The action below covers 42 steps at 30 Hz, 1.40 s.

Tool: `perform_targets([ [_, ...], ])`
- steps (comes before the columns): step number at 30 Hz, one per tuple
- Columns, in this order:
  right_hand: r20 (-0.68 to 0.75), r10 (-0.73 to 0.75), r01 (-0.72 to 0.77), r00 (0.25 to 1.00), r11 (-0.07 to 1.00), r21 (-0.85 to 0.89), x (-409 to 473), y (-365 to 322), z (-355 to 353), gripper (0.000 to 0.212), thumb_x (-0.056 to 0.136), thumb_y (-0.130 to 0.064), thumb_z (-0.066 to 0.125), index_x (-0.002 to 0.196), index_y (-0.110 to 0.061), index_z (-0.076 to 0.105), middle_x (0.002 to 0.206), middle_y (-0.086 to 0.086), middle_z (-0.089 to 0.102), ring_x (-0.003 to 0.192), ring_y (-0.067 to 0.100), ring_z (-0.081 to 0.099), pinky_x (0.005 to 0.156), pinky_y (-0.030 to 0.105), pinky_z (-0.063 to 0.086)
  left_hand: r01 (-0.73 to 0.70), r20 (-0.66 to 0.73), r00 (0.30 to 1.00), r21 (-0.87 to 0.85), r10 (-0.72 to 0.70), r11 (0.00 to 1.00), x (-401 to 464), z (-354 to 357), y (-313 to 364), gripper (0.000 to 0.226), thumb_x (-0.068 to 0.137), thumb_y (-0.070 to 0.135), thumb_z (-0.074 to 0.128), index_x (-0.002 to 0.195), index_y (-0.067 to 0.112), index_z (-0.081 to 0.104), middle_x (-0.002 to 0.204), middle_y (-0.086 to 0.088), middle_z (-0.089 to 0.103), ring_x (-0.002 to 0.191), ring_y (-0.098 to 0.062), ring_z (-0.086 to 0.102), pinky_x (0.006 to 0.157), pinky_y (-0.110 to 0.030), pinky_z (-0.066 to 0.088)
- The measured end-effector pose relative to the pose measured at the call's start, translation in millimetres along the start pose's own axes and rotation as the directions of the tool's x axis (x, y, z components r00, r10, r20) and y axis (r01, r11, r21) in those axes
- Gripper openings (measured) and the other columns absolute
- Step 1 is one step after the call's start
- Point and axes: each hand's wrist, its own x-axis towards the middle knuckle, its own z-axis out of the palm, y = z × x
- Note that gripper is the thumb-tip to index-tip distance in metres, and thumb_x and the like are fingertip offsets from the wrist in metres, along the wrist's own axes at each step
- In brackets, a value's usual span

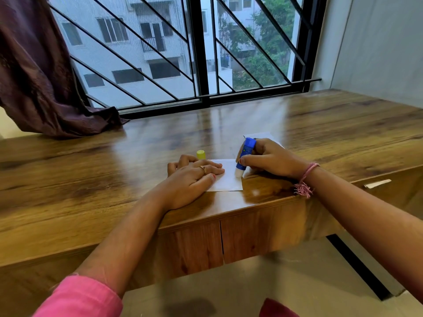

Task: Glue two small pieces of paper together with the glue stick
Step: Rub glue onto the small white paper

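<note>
A small white paper (229,177) lies near the front edge of the wooden table (91,170). My left hand (194,177) rests flat on its left part, fingers spread, holding it down. My right hand (272,157) grips a blue glue stick (245,154), tilted, with its white glue tip touching the paper's right side. A second white paper (261,135) lies behind my right hand, mostly hidden by it. The yellow cap (201,154) of the glue stick stands on the table just behind my left hand.
A window with black bars (199,53) runs along the table's far edge. A dark purple curtain (36,76) drapes onto the table at the far left. A grey wall (377,42) stands at the right. Drawer fronts (251,239) sit under the table edge.
</note>
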Motion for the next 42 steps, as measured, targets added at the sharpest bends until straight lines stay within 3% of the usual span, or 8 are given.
perform_targets([
  [3,-0.017,-0.006,0.006,1.000,1.000,0.009,0.1,-0.2,0.2,0.005,0.087,-0.009,0.061,0.088,-0.005,0.064,0.047,-0.013,0.054,0.043,-0.001,0.048,0.047,0.010,0.037,0.006,0.006,1.000,0.016,-0.006,1.000,0.3,-0.2,0.4,0.047,0.091,0.044,0.026,0.131,0.039,0.052,0.140,0.021,0.044,0.136,-0.009,0.026,0.113,-0.043,0.017],
  [14,0.096,-0.036,0.036,0.995,0.999,0.009,-4.2,-2.3,-0.1,0.009,0.089,-0.009,0.061,0.086,-0.017,0.063,0.072,0.004,0.063,0.060,0.006,0.055,0.058,0.015,0.043,-0.017,0.007,1.000,-0.046,0.017,0.999,0.6,0.1,-0.4,0.047,0.092,0.041,0.029,0.131,0.033,0.054,0.140,0.017,0.045,0.134,-0.005,0.029,0.115,-0.039,0.020],
  [17,0.142,-0.049,0.050,0.989,0.999,-0.003,-5.8,-3.5,-1.2,0.019,0.089,-0.007,0.060,0.077,-0.022,0.061,0.058,-0.009,0.062,0.052,-0.001,0.054,0.052,0.010,0.042,-0.011,0.013,1.000,-0.042,0.012,0.999,1.0,0.2,-1.3,0.048,0.092,0.043,0.028,0.131,0.034,0.053,0.141,0.017,0.045,0.134,-0.006,0.029,0.114,-0.041,0.021],
  [20,0.128,-0.049,0.047,0.991,0.999,0.016,-4.5,-2.9,-0.9,0.017,0.088,-0.006,0.061,0.079,-0.021,0.061,0.058,-0.008,0.061,0.050,-0.001,0.053,0.050,0.010,0.042,-0.006,0.016,1.000,-0.020,0.006,1.000,1.5,0.8,-3.2,0.048,0.091,0.045,0.027,0.131,0.037,0.053,0.140,0.019,0.044,0.134,-0.007,0.028,0.114,-0.043,0.020],
  [28,0.157,-0.058,0.051,0.986,0.998,0.042,-5.5,-2.3,0.2,0.006,0.083,-0.017,0.063,0.077,-0.017,0.061,0.066,0.008,0.057,0.058,0.012,0.051,0.052,0.017,0.040,-0.036,-0.025,0.999,-0.002,0.036,0.999,2.4,3.8,-6.7,0.044,0.094,0.042,0.029,0.130,0.038,0.054,0.136,0.025,0.044,0.126,0.005,0.024,0.097,-0.005,0.005],
  [31,0.154,-0.057,0.051,0.986,0.998,0.040,-3.7,-0.6,-0.2,0.008,0.088,-0.011,0.062,0.083,-0.018,0.062,0.074,0.014,0.060,0.065,0.020,0.054,0.056,0.020,0.044,-0.029,-0.013,0.999,-0.017,0.029,0.999,3.0,3.5,-7.0,0.045,0.093,0.043,0.028,0.130,0.038,0.053,0.137,0.024,0.044,0.131,-0.001,0.026,0.101,-0.014,0.012],
  [36,0.174,-0.069,0.062,0.982,0.997,0.047,-5.7,-1.5,0.0,0.004,0.080,-0.022,0.062,0.076,-0.023,0.061,0.062,-0.006,0.060,0.053,0.004,0.052,0.050,0.013,0.042,-0.020,0.000,1.000,-0.022,0.020,1.000,3.2,3.0,-6.5,0.046,0.092,0.044,0.028,0.130,0.038,0.053,0.139,0.021,0.044,0.134,-0.005,0.028,0.111,-0.030,0.018],
  [42,0.198,-0.079,0.070,0.977,0.996,0.053,-3.5,3.0,-0.4,0.004,0.079,-0.022,0.062,0.078,-0.018,0.062,0.067,0.010,0.059,0.058,0.017,0.053,0.053,0.023,0.042,-0.021,-0.001,1.000,-0.019,0.021,1.000,3.8,3.2,-6.4,0.046,0.093,0.044,0.028,0.131,0.038,0.052,0.139,0.021,0.044,0.134,-0.005,0.029,0.111,-0.032,0.019],
])
